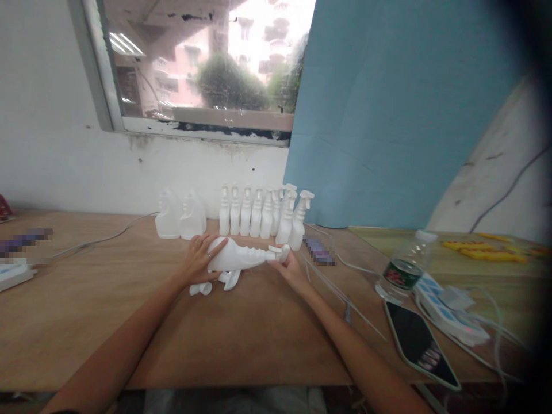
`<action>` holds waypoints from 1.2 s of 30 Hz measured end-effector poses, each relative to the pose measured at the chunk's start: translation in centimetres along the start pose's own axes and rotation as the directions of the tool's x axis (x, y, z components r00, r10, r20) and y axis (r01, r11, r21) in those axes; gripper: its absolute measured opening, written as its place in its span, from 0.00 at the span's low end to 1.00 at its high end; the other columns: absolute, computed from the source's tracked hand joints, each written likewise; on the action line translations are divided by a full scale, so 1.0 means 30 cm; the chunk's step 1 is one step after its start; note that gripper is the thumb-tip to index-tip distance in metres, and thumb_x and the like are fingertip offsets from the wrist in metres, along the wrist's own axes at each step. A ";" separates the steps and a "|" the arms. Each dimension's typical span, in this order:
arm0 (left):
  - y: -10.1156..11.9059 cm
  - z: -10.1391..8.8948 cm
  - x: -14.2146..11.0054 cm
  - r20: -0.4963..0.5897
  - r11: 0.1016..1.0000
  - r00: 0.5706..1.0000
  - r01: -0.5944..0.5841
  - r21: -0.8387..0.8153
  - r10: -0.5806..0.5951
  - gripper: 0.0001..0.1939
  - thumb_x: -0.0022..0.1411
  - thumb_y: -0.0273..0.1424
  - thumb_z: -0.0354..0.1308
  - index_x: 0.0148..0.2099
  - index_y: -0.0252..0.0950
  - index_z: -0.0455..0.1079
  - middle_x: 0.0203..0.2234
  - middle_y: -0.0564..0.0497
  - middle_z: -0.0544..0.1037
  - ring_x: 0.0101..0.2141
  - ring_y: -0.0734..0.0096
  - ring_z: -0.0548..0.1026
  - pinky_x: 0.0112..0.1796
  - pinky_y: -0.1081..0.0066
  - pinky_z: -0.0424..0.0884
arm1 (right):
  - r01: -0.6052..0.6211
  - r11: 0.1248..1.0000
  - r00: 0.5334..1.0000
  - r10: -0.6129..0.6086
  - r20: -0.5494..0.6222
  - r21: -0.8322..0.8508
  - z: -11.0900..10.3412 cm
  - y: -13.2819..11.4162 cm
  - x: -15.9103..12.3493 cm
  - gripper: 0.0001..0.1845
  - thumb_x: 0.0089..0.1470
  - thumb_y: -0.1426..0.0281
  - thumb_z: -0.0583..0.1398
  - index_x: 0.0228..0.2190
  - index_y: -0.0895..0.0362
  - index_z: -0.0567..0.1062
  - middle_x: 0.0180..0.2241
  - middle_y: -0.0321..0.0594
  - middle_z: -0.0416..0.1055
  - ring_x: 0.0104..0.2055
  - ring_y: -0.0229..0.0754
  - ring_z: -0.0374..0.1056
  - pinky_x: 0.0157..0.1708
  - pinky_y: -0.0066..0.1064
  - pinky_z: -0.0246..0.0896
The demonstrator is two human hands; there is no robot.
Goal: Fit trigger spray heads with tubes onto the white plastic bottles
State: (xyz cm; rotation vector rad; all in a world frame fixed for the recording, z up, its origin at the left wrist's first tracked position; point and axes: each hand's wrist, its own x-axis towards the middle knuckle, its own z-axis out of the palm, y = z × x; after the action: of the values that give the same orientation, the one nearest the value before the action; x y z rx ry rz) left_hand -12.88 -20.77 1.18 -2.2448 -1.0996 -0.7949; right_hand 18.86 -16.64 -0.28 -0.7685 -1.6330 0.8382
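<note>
A white spray bottle (241, 256) is held nearly level above the wooden table, its base to the left and its trigger head (279, 252) to the right. My left hand (200, 257) is wrapped round the base end. At the other end, the fingers of my right hand (288, 269) close on the trigger head. Beneath the bottle lie a loose white trigger sprayer (230, 280) and a short white tubular piece (200, 288), both partly covered by my left hand or the bottle.
Several white spray bottles (245, 213) stand along the wall, beside translucent bottles (168, 217) without trigger heads. Thin white tubes (340, 293) lie right of my right hand. Further right are a water bottle (401, 270), a phone (420, 342) and a power strip (448, 310) with cables.
</note>
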 end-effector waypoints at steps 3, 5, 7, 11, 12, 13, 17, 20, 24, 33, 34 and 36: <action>-0.001 0.002 0.000 0.007 1.000 1.000 -0.022 -0.001 0.022 0.44 0.53 0.48 0.58 0.68 0.40 0.49 0.59 0.37 0.58 0.57 0.43 0.54 0.56 0.46 0.46 | -0.032 0.998 0.999 0.033 0.016 -0.061 -0.002 -0.003 -0.004 0.17 0.53 0.60 0.60 0.42 0.54 0.66 0.25 0.33 0.70 0.25 0.39 0.65 0.30 0.31 0.63; -0.001 0.003 0.001 0.008 1.000 1.000 -0.023 -0.003 0.023 0.45 0.52 0.47 0.58 0.68 0.39 0.49 0.59 0.37 0.58 0.57 0.42 0.53 0.56 0.46 0.46 | 0.000 0.998 1.000 0.001 0.019 -0.061 -0.003 -0.013 -0.006 0.21 0.51 0.60 0.62 0.44 0.54 0.64 0.30 0.35 0.72 0.29 0.40 0.67 0.32 0.32 0.64; 0.002 0.004 0.002 0.003 1.000 1.000 -0.019 -0.005 0.019 0.45 0.52 0.47 0.58 0.68 0.39 0.49 0.59 0.37 0.58 0.57 0.42 0.53 0.55 0.46 0.46 | 0.016 0.998 1.000 -0.015 0.024 -0.059 -0.003 -0.026 -0.008 0.26 0.47 0.60 0.65 0.45 0.53 0.63 0.34 0.36 0.73 0.32 0.41 0.68 0.33 0.31 0.64; 0.010 0.002 0.006 -0.006 1.000 1.000 -0.027 -0.003 0.027 0.45 0.52 0.47 0.58 0.68 0.40 0.48 0.59 0.37 0.58 0.57 0.43 0.54 0.55 0.46 0.47 | -0.049 0.996 0.998 0.051 0.037 -0.068 -0.002 -0.048 -0.009 0.22 0.52 0.58 0.60 0.44 0.54 0.61 0.21 0.29 0.67 0.22 0.40 0.63 0.26 0.30 0.61; 0.012 0.001 0.007 -0.007 1.000 1.000 -0.027 -0.001 0.027 0.45 0.52 0.47 0.58 0.68 0.40 0.48 0.59 0.37 0.58 0.57 0.43 0.54 0.55 0.46 0.47 | -0.035 0.997 0.999 0.038 0.035 -0.074 -0.003 -0.052 -0.010 0.22 0.52 0.58 0.61 0.44 0.54 0.61 0.22 0.30 0.68 0.23 0.40 0.64 0.27 0.31 0.62; 0.013 0.000 0.007 -0.009 1.000 1.000 -0.025 0.003 0.025 0.45 0.52 0.47 0.58 0.68 0.39 0.48 0.59 0.37 0.58 0.57 0.43 0.54 0.55 0.46 0.47 | -0.011 0.997 0.999 0.013 0.033 -0.078 -0.003 -0.055 -0.010 0.24 0.50 0.58 0.62 0.45 0.53 0.61 0.24 0.31 0.69 0.25 0.41 0.66 0.29 0.31 0.63; 0.016 -0.001 0.008 -0.014 0.999 0.999 -0.031 0.010 0.031 0.45 0.52 0.48 0.58 0.68 0.39 0.48 0.59 0.37 0.58 0.57 0.43 0.54 0.55 0.46 0.48 | -0.042 0.996 0.998 0.044 0.032 -0.079 -0.002 -0.061 -0.011 0.25 0.50 0.58 0.62 0.45 0.53 0.61 0.24 0.31 0.70 0.22 0.39 0.65 0.26 0.30 0.62; 0.016 0.001 0.008 -0.015 0.999 0.999 -0.037 0.008 0.037 0.45 0.52 0.47 0.58 0.68 0.39 0.47 0.59 0.37 0.59 0.57 0.44 0.55 0.55 0.47 0.47 | -0.065 0.996 0.998 0.066 0.024 -0.066 0.001 -0.062 -0.011 0.26 0.49 0.57 0.62 0.45 0.54 0.61 0.25 0.32 0.71 0.22 0.39 0.65 0.25 0.29 0.62; 0.015 0.001 0.008 -0.003 0.999 1.000 -0.031 0.015 0.031 0.46 0.52 0.46 0.59 0.68 0.39 0.47 0.59 0.37 0.58 0.57 0.43 0.55 0.55 0.47 0.47 | -0.082 0.995 0.996 0.084 0.028 -0.059 0.007 -0.063 -0.011 0.29 0.46 0.57 0.64 0.46 0.54 0.62 0.25 0.32 0.71 0.22 0.39 0.65 0.23 0.29 0.61; 0.018 -0.001 0.008 0.001 1.000 1.000 -0.017 0.007 0.017 0.46 0.52 0.44 0.59 0.68 0.40 0.47 0.59 0.38 0.59 0.57 0.44 0.54 0.55 0.47 0.47 | -0.067 0.996 0.998 0.067 0.005 -0.059 0.005 -0.069 -0.008 0.30 0.43 0.59 0.66 0.45 0.55 0.63 0.28 0.34 0.72 0.26 0.41 0.68 0.28 0.31 0.64; 0.019 -0.001 0.009 0.002 1.000 1.000 -0.016 0.005 0.016 0.45 0.52 0.44 0.59 0.68 0.40 0.47 0.59 0.38 0.59 0.57 0.44 0.54 0.55 0.47 0.47 | -0.089 0.995 0.996 0.089 0.008 -0.051 0.006 -0.070 -0.007 0.28 0.45 0.58 0.65 0.45 0.55 0.63 0.25 0.32 0.71 0.23 0.40 0.66 0.26 0.30 0.63; 0.020 -0.002 0.011 0.003 1.000 1.000 -0.018 0.005 0.018 0.45 0.51 0.44 0.59 0.68 0.40 0.48 0.58 0.38 0.59 0.57 0.44 0.55 0.55 0.47 0.47 | -0.123 0.992 0.992 0.123 0.012 -0.033 0.008 -0.070 -0.004 0.28 0.47 0.58 0.63 0.46 0.55 0.62 0.20 0.30 0.68 0.21 0.40 0.65 0.25 0.30 0.61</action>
State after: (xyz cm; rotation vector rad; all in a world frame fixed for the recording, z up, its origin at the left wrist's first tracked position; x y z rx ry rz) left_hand -12.23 -20.97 1.35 -2.2493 -1.0795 -0.7808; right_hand 18.50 -17.89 1.38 -0.8945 -1.6276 0.9081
